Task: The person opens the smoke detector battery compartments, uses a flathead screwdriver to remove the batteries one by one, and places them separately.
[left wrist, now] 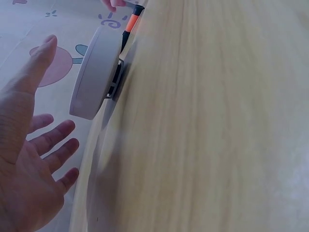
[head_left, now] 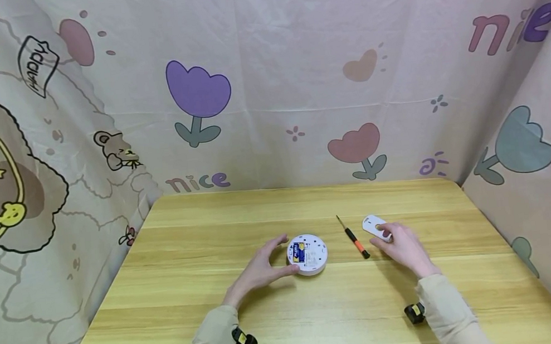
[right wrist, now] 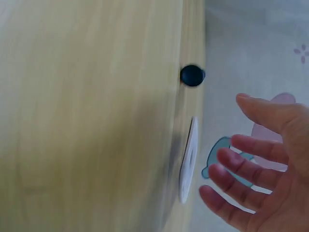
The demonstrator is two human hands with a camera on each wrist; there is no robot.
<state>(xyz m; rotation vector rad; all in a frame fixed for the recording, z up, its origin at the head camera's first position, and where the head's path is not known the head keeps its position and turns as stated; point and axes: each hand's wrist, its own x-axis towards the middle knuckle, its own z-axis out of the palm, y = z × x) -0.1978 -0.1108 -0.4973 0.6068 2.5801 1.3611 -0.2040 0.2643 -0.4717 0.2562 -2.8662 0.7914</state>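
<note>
A round white device with a blue-and-yellow label lies on the wooden table; in the left wrist view the device is seen edge-on, with a bracket-like part under it. Beside it the left hand is spread, thumb and fingers apart around its left side, gripping nothing. A flat white oval plate lies farther right, with the right hand over its near end. In the right wrist view that hand has relaxed, parted fingers beside the plate, with a gap between them.
A screwdriver with a black and orange handle lies between the round device and the plate, its tip pointing away. Printed cloth hangs behind the table and at both sides. Each wrist carries a small black camera.
</note>
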